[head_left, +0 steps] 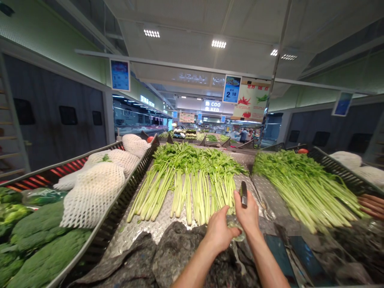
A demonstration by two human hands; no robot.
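Black, curved piece (244, 195), handle-like, stands up out of the right hand (249, 212); thumb and fingers close round its lower part, so that grip is pinched on it. Left hand (218, 229): thumb and forefinger parted, at a pale green, translucent piece (237, 225) between the two hands; cannot tell whether this grip squeezes the piece or only rests against it. Outline of the pale piece unclear, partly covered by fingers; nature of the black piece not identifiable, lower end hidden in the right hand. Celery (192, 180) lies fanned in bunches just beyond the hands, leaves at the far side, pale stalk ends toward the person, on a patterned metal counter (115, 242). Its near right stalks end close to the hands; contact there cannot be judged. Dark grey cloth (177, 252) bunches along the near edge, beneath the forearms, which are cut off by the lower border. At left, a black slatted crate (120, 202) with white foam-netted items (93, 192), contents covered, beside broccoli (45, 228) cut off by the border. At right, more celery (306, 192); another hand (373, 206) is cropped at the right border, ownership indeterminable.
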